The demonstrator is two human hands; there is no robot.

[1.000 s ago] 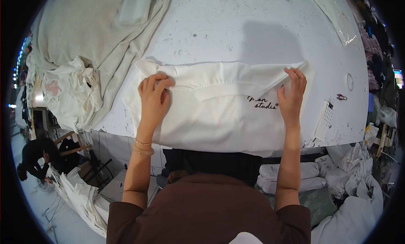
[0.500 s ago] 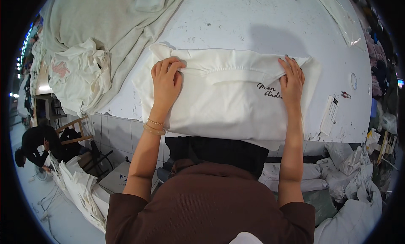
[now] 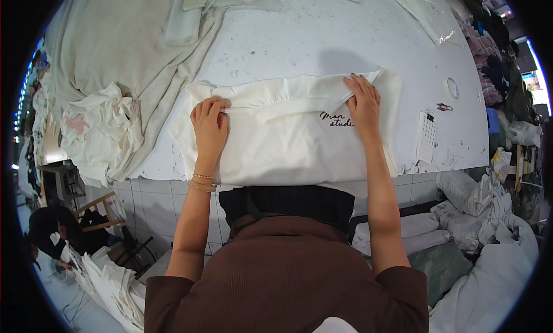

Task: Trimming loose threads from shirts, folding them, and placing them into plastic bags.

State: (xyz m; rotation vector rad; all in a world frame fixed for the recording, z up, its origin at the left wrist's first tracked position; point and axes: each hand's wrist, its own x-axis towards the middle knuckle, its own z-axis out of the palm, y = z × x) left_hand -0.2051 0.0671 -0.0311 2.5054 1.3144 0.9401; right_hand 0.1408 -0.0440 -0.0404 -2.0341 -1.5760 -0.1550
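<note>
A white T-shirt (image 3: 276,151) lies on the white table in front of me, its neckline toward the far side and its upper edge turned over in small gathers. Dark script lettering marks its chest on the right. My left hand (image 3: 209,125) is closed on the cloth at the left shoulder, fingers bent and the thumb beside them. At the right shoulder, my right hand (image 3: 364,105) lies on the cloth beside the lettering, its fingers stretched out. The cloth under both palms is hidden.
A crumpled white garment (image 3: 106,134) and a large pale cloth (image 3: 121,39) cover the table's left. To the right lie a white calculator-like pad (image 3: 426,138), small snips (image 3: 444,107), a tape roll (image 3: 452,88) and a plastic packet (image 3: 423,13). Another person (image 3: 49,229) bends at lower left.
The whole view has shifted, so table and T-shirt sit further left. My right hand's fingers have straightened on the shoulder cloth; my left hand stays at the left shoulder.
</note>
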